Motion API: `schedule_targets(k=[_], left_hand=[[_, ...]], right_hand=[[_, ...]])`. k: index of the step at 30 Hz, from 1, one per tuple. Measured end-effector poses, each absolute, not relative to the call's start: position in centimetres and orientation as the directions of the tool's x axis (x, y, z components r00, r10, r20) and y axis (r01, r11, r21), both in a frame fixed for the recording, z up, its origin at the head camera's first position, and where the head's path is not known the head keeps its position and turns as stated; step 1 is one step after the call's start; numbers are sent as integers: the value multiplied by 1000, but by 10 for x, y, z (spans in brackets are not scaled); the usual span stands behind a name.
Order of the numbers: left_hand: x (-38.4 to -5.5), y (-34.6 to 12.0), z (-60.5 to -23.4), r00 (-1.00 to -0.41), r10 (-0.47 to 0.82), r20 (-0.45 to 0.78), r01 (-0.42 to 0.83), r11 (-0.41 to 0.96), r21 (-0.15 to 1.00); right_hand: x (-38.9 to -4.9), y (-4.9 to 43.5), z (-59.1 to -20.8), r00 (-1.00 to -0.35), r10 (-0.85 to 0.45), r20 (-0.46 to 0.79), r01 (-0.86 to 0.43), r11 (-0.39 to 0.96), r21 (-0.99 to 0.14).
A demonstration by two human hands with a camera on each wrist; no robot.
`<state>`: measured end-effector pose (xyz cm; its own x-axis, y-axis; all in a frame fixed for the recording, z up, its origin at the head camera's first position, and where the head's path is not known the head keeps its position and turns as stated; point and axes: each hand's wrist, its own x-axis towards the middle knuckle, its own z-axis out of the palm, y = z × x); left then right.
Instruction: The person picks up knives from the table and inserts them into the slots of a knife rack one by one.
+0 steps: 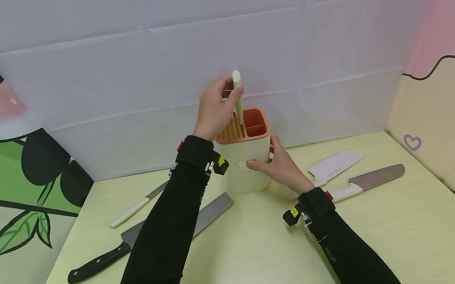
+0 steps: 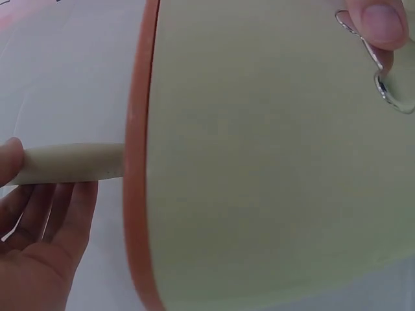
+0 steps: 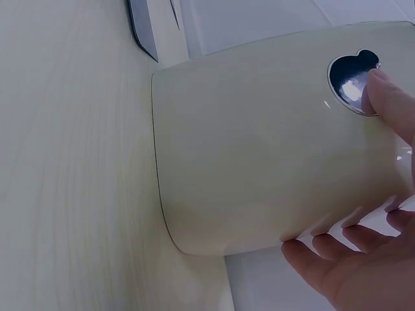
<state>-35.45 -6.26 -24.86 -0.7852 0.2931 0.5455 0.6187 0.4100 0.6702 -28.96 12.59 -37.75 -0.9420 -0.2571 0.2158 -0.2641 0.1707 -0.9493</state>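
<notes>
Nearest, we're seeing two black sleeves, the left sleeve [image 1: 156, 256] crossing over the black-handled knife [image 1: 99, 263] and hiding the middle of its blade. Right side, a white-handled knife [image 1: 382, 176] is lying on the pale table [image 1: 243, 281], its grip partly hiding behind the right wrist. Farther in, a white-bladed knife [image 1: 336, 164] is lying just beyond it, and on the left a slim knife [image 1: 130, 212] is running out of sight behind the left arm. Near the back of the table, the cream holder [image 1: 243, 180] is standing upright; the right hand [image 1: 279, 166] is gripping its side, thumb touching the shiny emblem [image 3: 350, 84]. Above, the left hand [image 1: 216, 106] is pinching a white handle [image 1: 237, 82] between thumb and fingers, and the handle is standing upright at the holder's orange top [image 1: 254, 118], beside the slats. Behind everything, a pale sheet [image 1: 238, 48] is hanging
</notes>
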Motion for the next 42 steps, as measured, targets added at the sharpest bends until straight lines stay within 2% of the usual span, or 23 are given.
schedule_targets(k=[16,26,33,42], left_hand=[[-358,-60,-253,-793,288,537,609,408,680],[-353,-61,-256,-844,270,464,536,428,728],[-348,-66,-258,-865,256,432,503,451,738],[-338,-82,-264,-823,255,508,566,448,692]], right_hand=[[-313,131,-406,-945,-231,232,-276,186,-943],[-311,131,-406,-941,-235,245,-291,187,-938],[-290,125,-378,-948,-250,199,-243,158,-957],[-311,127,-401,-943,-256,212,-254,141,-957]])
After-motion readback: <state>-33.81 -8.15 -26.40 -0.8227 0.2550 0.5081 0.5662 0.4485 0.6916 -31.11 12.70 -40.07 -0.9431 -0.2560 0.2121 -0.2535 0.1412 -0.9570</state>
